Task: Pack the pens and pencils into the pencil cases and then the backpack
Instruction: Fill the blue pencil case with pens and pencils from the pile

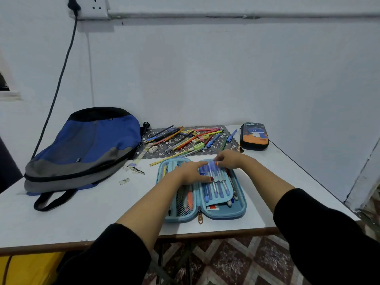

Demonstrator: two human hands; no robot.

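White table (82,219) against pale wall; socket (92,7) and cable (59,79) at upper left.
- Backpack (82,149): blue and grey, lying flat at the table's left side.
- Mat (156,133): far edge, centre; loose pens and pencils (185,138) heaped on it.
- Dark case (254,136): zipped, far right corner.
- Blue case (240,208): spread wide near the front edge; blue pens (216,188) in loops in its right half.
- Left hand (189,172): fingers straight, together, pressing on the case's middle.
- Right hand (230,160): fingertips curled, pinching the blue pens' caps.
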